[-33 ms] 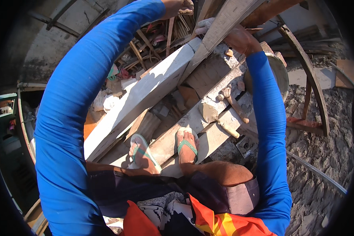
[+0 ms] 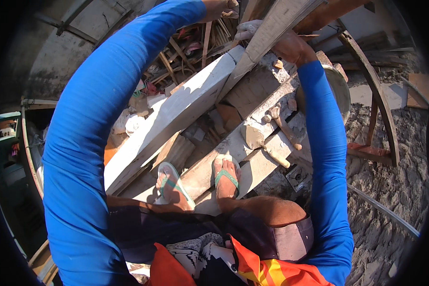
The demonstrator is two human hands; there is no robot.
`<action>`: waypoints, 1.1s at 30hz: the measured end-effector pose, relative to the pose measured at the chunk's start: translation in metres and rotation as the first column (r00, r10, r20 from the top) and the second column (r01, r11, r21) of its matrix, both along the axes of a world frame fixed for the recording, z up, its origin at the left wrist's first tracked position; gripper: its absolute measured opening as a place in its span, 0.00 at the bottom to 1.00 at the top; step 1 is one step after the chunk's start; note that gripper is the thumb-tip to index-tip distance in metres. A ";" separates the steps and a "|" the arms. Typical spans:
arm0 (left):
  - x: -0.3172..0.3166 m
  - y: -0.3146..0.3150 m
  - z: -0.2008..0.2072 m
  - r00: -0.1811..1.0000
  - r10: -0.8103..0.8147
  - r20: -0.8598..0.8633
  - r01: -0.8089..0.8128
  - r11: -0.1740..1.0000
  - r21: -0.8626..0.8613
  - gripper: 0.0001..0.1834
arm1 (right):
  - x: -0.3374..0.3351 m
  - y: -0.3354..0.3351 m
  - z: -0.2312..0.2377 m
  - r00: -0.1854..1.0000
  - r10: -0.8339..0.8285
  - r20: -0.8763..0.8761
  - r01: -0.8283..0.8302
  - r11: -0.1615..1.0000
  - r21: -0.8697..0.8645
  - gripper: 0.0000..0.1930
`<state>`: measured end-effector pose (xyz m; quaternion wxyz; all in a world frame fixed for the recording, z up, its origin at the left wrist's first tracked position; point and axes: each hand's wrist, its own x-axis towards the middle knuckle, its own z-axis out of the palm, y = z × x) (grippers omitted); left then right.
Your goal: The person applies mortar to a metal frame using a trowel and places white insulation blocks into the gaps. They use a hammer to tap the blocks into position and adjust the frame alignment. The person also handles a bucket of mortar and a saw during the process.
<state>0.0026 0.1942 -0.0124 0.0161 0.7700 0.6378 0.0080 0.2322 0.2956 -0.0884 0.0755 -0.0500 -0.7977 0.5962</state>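
Standing on: sunlit planks [image 2: 202,175] beside churned grey ground [image 2: 386,190]
Wooden beam [image 2: 275,31]: slanting, top centre
Right hand [image 2: 293,46]: grip wrapped around the beam
Left hand [image 2: 222,8]: top edge, cannot tell its grip
Obstructing planks: trowel [image 2: 253,137], hammer [image 2: 287,128]
Behind right sleeve [image 2: 325,133]: round tub [image 2: 337,90]

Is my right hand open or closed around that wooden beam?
Closed around it: the right hand shows right of the wooden beam, its fingers emerging on the left.

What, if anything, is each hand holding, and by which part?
The right hand wraps around the wooden beam, partway along its visible length. Whether the left hand holds anything cannot be told.
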 end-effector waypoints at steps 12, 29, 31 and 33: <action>-0.064 -0.081 0.075 0.916 0.011 0.400 -0.107 0.970 0.219 0.25 | -0.005 -0.036 -0.072 0.813 -0.549 0.192 0.581 0.744 -0.330 0.18; -0.128 -0.496 0.098 0.638 0.767 0.069 -0.701 0.616 -0.359 0.23 | 0.067 -0.164 -0.007 0.906 -0.347 -0.243 0.353 0.301 0.886 0.17; -0.146 -0.501 0.086 0.635 0.766 0.097 -0.711 0.629 -0.314 0.23 | 0.058 -0.150 0.012 0.928 -0.323 -0.183 0.265 0.231 0.936 0.17; -0.146 -0.526 0.089 0.622 0.772 0.129 -0.726 0.630 -0.275 0.23 | 0.049 -0.139 0.026 0.962 -0.245 -0.117 0.176 0.235 0.956 0.17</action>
